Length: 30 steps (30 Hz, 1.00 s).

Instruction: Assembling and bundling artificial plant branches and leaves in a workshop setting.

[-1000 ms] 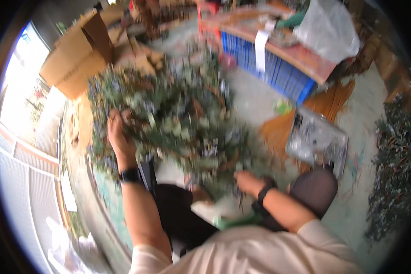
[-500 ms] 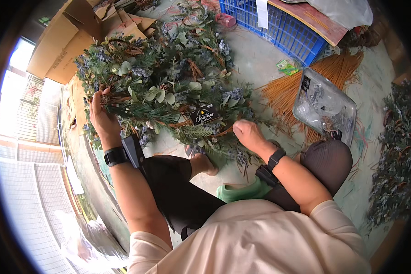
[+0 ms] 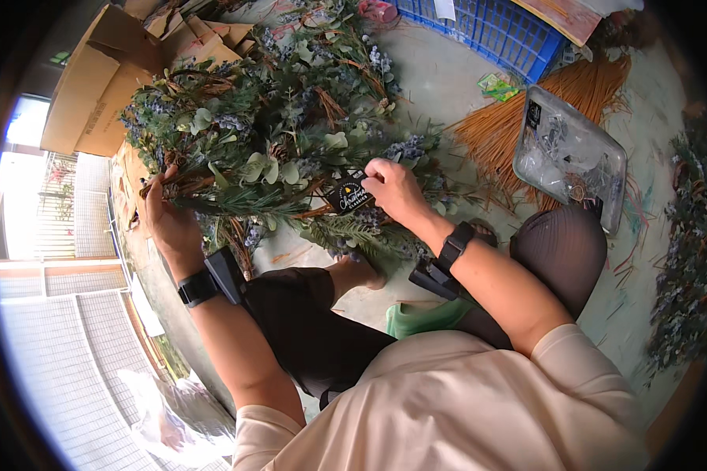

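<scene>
I see both hands apart: the left hand (image 3: 171,229) clamps twiggy stems of the greenery (image 3: 236,145), which lies left of the blue crate (image 3: 487,33). The right hand (image 3: 401,196) meets the black tag (image 3: 344,196); I can't tell whether it's pinching.

The floor (image 3: 440,98) carries piled blue-berried artificial greenery (image 3: 291,125), a blue plastic crate (image 3: 483,33), and a clear plastic tray (image 3: 577,145) overlapping fanned orange-brown twigs (image 3: 491,127).

Foliage (image 3: 298,133), sticks (image 3: 491,133) and a crate (image 3: 487,31) suggest a workshop.
</scene>
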Each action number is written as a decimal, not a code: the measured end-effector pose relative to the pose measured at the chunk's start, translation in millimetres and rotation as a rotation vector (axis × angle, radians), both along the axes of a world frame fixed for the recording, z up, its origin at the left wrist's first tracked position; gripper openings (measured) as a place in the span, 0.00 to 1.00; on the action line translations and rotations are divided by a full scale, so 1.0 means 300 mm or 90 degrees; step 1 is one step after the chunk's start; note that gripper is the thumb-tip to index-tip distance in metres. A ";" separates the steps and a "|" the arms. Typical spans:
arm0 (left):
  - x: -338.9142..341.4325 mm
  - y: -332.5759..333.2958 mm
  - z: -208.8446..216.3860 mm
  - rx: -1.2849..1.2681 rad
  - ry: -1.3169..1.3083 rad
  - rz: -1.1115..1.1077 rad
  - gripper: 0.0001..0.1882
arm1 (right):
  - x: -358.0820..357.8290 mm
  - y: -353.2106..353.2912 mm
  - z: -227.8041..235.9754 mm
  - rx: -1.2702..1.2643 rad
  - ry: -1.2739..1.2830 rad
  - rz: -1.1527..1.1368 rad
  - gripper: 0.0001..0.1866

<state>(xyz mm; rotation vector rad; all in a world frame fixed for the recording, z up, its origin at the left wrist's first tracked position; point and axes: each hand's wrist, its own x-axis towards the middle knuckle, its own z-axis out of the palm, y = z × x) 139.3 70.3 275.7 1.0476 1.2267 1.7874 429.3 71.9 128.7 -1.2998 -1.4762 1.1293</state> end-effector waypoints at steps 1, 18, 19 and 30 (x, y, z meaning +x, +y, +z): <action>-0.003 0.000 0.006 -0.013 -0.035 0.015 0.13 | -0.002 0.016 -0.007 0.073 0.003 0.005 0.07; 0.007 0.031 0.004 0.023 0.122 -0.038 0.14 | -0.036 -0.019 0.200 0.402 -0.055 -0.033 0.04; -0.002 0.041 -0.001 0.011 0.244 0.006 0.19 | -0.048 -0.040 0.197 0.373 -0.091 0.059 0.05; 0.160 0.019 0.045 0.010 0.112 -0.016 0.11 | -0.120 -0.142 0.143 0.131 -0.400 0.290 0.12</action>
